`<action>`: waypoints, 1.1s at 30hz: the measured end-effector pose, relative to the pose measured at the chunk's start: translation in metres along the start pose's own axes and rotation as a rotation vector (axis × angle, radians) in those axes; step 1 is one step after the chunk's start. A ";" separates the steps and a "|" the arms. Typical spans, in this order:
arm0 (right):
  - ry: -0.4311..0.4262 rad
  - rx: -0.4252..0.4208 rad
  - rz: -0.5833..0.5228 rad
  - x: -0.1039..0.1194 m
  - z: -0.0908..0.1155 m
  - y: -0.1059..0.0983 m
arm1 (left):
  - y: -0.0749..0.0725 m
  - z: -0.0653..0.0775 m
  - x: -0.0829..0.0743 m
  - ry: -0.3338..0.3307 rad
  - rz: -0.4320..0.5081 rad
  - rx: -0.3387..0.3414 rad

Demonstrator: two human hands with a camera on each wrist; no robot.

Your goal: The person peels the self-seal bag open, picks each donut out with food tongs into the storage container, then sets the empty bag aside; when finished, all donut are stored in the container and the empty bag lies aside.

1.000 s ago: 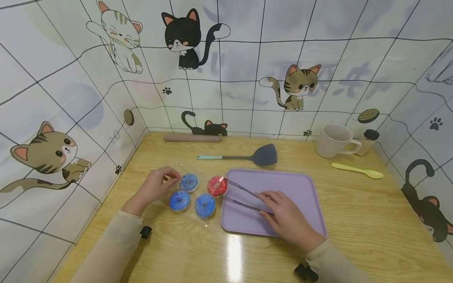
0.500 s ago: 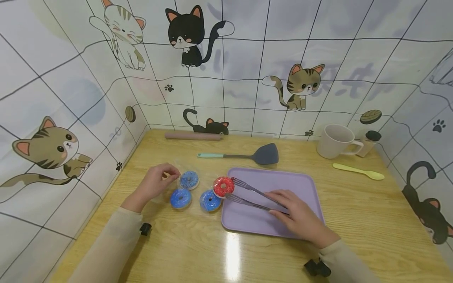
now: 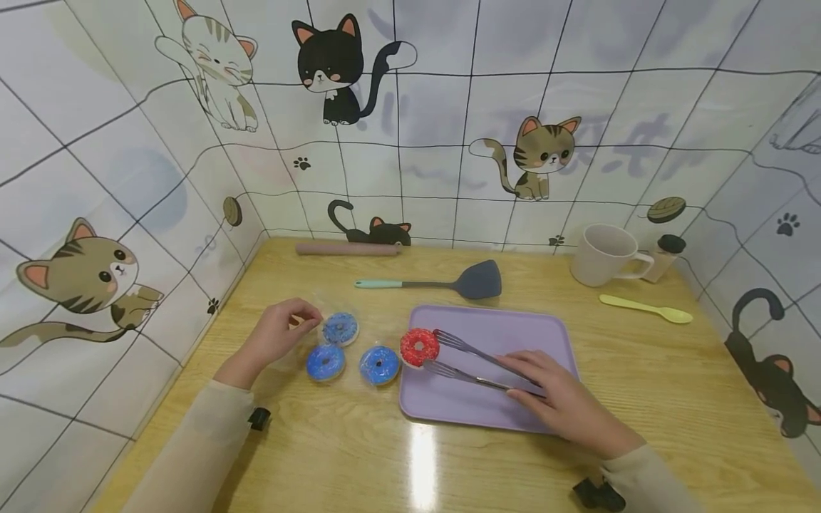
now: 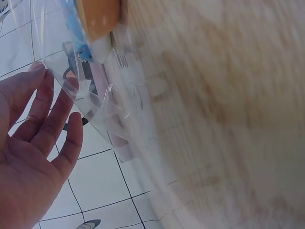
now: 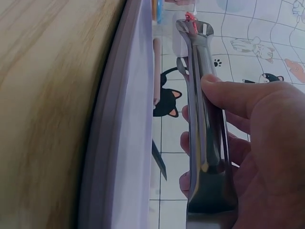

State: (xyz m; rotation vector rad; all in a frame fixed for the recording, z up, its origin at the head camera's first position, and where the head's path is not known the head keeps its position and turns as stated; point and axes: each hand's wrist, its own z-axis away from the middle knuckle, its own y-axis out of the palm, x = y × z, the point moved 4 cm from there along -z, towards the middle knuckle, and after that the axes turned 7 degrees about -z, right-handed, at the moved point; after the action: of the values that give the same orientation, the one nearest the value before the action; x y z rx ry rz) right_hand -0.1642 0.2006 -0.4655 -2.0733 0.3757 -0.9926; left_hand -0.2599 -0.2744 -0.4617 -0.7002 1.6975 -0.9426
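Observation:
My right hand [image 3: 558, 395] holds metal tongs [image 5: 202, 109], its thumb on one arm and fingers round the other. Between the tong tips is a red sprinkled toy donut [image 3: 420, 348], over the left edge of a purple tray [image 3: 487, 417]. With thumb and fingertip, my left hand [image 3: 276, 335] pinches the edge of a clear plastic bag [image 4: 97, 107]. Close to that hand are a speckled blue donut [image 3: 340, 328] and a second blue donut [image 3: 325, 363]. Another blue donut [image 3: 379, 365] lies between them and the tray. How far the bag spreads is hard to see.
Behind the tray lies a spatula [image 3: 477, 280] with a mint handle. A rolling pin [image 3: 346, 249] rests along the back wall. At the back right stand a mug [image 3: 603, 255] and a shaker bottle [image 3: 663, 258], with a yellow spoon [image 3: 644, 308] in front.
My right hand and the tongs have moved right, carrying the red donut away from the blue ones to the tray's edge. The nearest blue donut shifted slightly right. My left hand stays put.

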 end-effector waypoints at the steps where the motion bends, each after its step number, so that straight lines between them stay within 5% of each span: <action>1: 0.010 0.006 0.007 -0.001 0.002 -0.001 | 0.000 0.000 0.000 0.000 0.000 -0.001; 25: 0.143 -0.075 0.102 -0.053 0.057 -0.062 | 0.002 0.004 0.003 -0.007 0.002 0.013; 33: 0.249 -0.066 0.164 -0.073 0.076 -0.082 | 0.003 0.002 0.001 -0.006 -0.005 0.020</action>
State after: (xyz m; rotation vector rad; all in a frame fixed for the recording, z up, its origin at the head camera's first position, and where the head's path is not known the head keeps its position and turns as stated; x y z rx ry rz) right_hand -0.1595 0.3339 -0.4696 -1.9440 0.7040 -1.1538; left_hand -0.2586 -0.2745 -0.4648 -0.6939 1.6793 -0.9584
